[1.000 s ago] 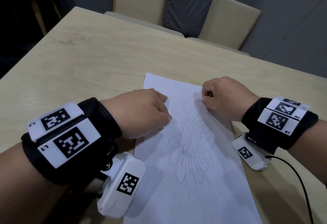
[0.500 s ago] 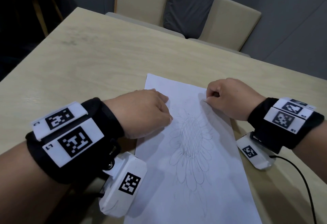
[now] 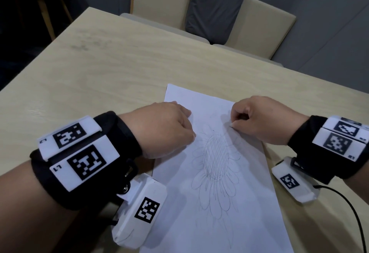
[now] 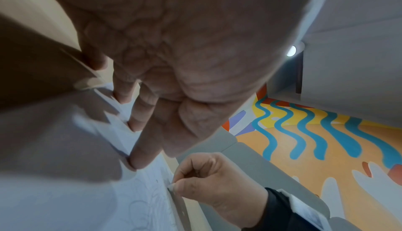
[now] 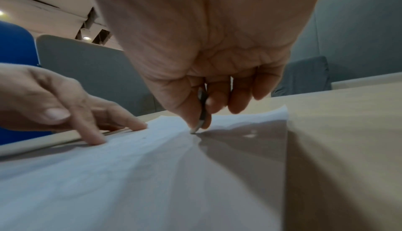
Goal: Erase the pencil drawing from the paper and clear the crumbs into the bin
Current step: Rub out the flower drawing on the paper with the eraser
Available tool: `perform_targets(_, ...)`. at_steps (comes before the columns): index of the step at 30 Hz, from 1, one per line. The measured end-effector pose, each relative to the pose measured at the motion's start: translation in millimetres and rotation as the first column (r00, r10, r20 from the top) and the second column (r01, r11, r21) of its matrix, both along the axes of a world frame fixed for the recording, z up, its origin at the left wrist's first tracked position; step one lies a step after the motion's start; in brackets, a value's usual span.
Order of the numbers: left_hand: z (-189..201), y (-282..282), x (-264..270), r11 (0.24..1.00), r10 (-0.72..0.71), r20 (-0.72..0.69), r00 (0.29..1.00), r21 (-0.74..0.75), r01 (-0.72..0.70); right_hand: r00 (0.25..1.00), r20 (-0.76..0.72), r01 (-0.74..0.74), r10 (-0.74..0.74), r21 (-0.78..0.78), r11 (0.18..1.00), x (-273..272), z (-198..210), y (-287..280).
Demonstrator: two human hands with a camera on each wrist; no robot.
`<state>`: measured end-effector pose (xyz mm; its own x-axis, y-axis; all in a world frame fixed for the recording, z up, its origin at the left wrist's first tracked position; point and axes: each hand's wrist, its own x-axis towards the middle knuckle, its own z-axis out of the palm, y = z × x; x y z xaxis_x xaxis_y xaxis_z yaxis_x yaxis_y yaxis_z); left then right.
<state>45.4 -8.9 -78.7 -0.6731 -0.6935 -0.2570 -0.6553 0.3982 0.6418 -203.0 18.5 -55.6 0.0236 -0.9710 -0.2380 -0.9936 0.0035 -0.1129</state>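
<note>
right hand (image 3: 265,121) shifted right; eraser (image 5: 201,114) tip down on paper (image 3: 229,202).

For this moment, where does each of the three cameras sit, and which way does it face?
Head: worn on the head, looking down at the paper on the table; shows both hands and wristbands.
Left wrist: under the left hand, looking along its fingers pressing the paper; right hand beyond.
Right wrist: under the right hand, looking at the eraser it pinches.
Shared: both wrist views show the other hand and the paper.
</note>
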Motion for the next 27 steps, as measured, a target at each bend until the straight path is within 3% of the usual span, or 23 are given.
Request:
perform_targets(7, 3.0, 1.9, 0.7, 1.000, -0.012, 0.003, 1.000, -0.008, 0.012, 0.998, -0.047, 0.045, -0.050, -0.095, 0.994, 5.0, -2.7, -18.4)
perform_targets(14, 2.6, 1.5, 0.5, 0.999, -0.027, 0.009, 1.000, -0.025, 0.027, 0.996, -0.057, 0.056, -0.063, -0.114, 0.992, -1.2, -4.0, -15.6)
perform_targets(18, 3.0, 1.2, 0.2, 0.999, -0.030, 0.007, 1.000, -0.025, 0.030, 1.000, 0.020, 0.026, -0.024, -0.104, 0.994, 6.3, -8.6, -12.1)
perform_targets(27, 2.5, 1.2, 0.6, 1.000, -0.015, -0.003, 1.000, -0.015, 0.014, 0.999, -0.030, 0.013, -0.017, -0.130, 0.991, 5.1, -10.3, -13.2)
